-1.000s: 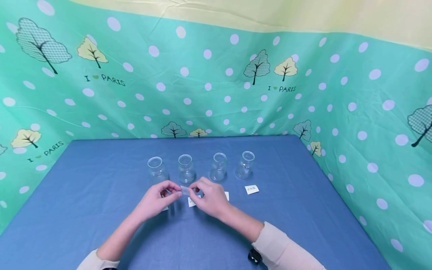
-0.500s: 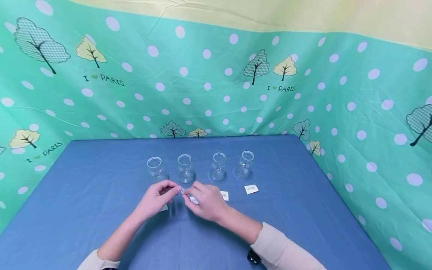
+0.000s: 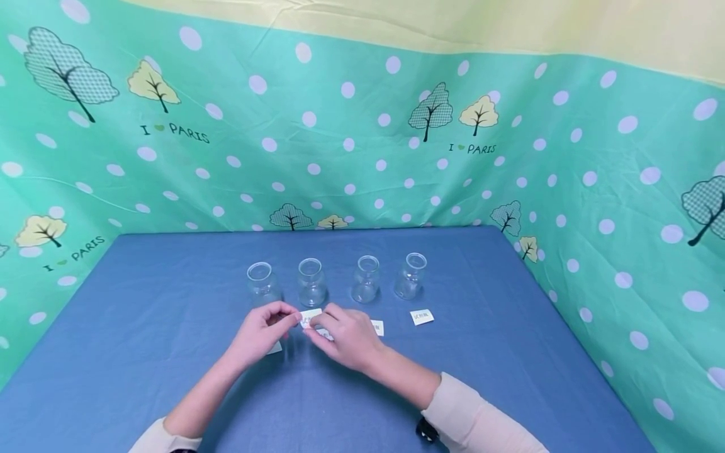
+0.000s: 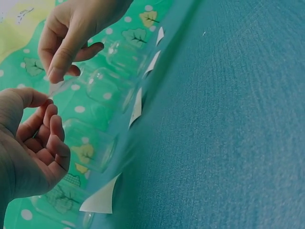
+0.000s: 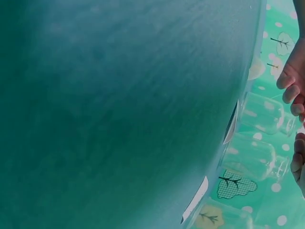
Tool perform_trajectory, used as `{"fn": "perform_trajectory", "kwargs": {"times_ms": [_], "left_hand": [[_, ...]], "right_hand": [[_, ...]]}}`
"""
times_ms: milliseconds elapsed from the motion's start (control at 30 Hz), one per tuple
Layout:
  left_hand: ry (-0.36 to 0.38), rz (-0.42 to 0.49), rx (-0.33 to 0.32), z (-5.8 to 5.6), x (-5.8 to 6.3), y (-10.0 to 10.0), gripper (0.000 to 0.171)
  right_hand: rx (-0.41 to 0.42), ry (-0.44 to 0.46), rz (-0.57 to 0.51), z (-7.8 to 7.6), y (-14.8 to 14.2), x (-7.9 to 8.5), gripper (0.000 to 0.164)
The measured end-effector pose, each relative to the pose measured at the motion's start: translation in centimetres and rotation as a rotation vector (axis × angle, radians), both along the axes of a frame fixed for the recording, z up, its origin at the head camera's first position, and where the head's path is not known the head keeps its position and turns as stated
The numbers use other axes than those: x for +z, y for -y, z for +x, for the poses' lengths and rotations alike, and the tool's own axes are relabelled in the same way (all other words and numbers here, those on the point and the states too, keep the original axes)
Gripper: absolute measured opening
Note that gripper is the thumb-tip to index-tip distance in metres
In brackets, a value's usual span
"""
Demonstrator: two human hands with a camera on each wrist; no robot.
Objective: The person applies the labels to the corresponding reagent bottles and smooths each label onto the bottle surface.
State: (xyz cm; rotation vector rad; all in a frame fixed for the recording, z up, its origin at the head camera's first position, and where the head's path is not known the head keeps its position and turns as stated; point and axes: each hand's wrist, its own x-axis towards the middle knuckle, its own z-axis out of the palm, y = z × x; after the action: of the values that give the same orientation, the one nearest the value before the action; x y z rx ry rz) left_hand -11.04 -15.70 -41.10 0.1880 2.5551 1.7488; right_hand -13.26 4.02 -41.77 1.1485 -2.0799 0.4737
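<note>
Behind the bench [image 3: 498, 371] hangs a green fabric backdrop [image 3: 317, 119] with pale dots, printed trees and the words "I PARIS", under a yellow band. A smooth blue cloth [image 3: 187, 277] covers the bench. Four clear glass jars [image 3: 313, 290] stand upright in a row toward the back, well apart from one another.

The two hands meet in front of the second jar from the left. The left hand [image 3: 265, 333] and the right hand [image 3: 348, 336] pinch a small white label [image 3: 308, 317] between them, raised above the cloth, dark characters showing on it. Four similar paper slips [image 3: 421, 317] lie on the cloth before the jars; the hands partly cover some of them. Pale sleeves [image 3: 478, 415] cover the forearms, and a black device [image 3: 427, 430] sits by the right cuff.
</note>
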Motion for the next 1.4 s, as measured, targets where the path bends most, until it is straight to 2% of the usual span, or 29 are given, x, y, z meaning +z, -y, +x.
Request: {"fn": "perform_trajectory", "kwargs": {"times_ms": [167, 333, 533, 633, 767, 900, 1233, 1400], "left_hand": [[0.023, 0.019, 0.034, -0.1, 0.1, 0.2, 0.022], [0.036, -0.001, 0.064, -0.1, 0.2, 0.4, 0.02], [0.038, -0.03, 0.07, -0.1, -0.1, 0.7, 0.02], [0.039, -0.035, 0.077, 0.0, -0.1, 0.8, 0.021], [0.031, -0.034, 0.082, 0.1, 0.0, 1.2, 0.023], [0.027, -0.039, 0.093, 0.1, -0.2, 2.0, 0.023], [0.015, -0.064, 0.108, 0.4, -0.4, 3.6, 0.024], [-0.005, -0.1, 0.116, 0.5, -0.5, 4.1, 0.023]], "right_hand": [[-0.027, 0.08, -0.009, 0.0, -0.3, 0.1, 0.017], [-0.07, 0.232, -0.082, -0.1, -0.4, 0.2, 0.008], [-0.123, 0.555, -0.196, -0.5, -0.3, 0.2, 0.009], [-0.103, 0.726, -0.248, -0.8, 0.0, 0.2, 0.011], [-0.056, 0.901, -0.31, -1.2, 0.5, 0.1, 0.01], [-0.023, 0.982, -0.333, -1.2, 1.0, 0.2, 0.01], [0.009, 1.032, -0.326, -1.2, 2.7, 0.4, 0.008], [-0.003, 1.065, -0.328, -1.4, 3.6, 0.2, 0.009]]}}
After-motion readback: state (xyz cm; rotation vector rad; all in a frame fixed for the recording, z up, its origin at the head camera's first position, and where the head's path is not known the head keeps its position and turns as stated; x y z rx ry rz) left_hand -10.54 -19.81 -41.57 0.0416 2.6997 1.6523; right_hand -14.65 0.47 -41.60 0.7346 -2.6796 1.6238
